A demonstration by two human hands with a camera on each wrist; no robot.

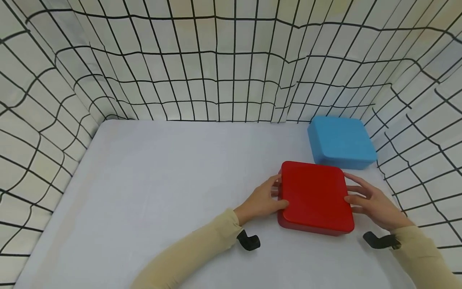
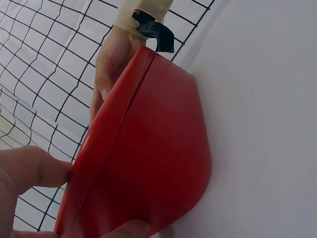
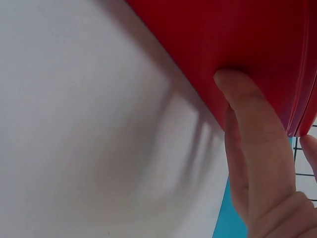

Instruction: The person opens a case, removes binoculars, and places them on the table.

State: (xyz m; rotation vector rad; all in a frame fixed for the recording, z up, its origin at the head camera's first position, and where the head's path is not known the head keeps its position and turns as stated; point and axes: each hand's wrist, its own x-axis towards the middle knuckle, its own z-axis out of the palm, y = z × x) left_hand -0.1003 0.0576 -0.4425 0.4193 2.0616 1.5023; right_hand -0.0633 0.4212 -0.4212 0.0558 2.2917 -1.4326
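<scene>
A red lidded box (image 1: 315, 196) sits on the white surface, right of the middle in the head view. My left hand (image 1: 260, 201) grips its left side, thumb over the top edge and fingers against the wall. From the right, my right hand (image 1: 379, 205) holds the opposite side, its thumb at the top edge. A lid seam runs along the wall of the red box (image 2: 158, 124) in the left wrist view. In the right wrist view, fingers (image 3: 257, 134) press on the box's side wall. The box hides part of both hands' fingers.
Just behind the red box stands a blue box (image 1: 344, 140), near the right back corner. White walls with a black wire grid (image 1: 234, 60) enclose the white surface (image 1: 173, 168) at the back, left and right. Both sleeves carry a black wrist mount.
</scene>
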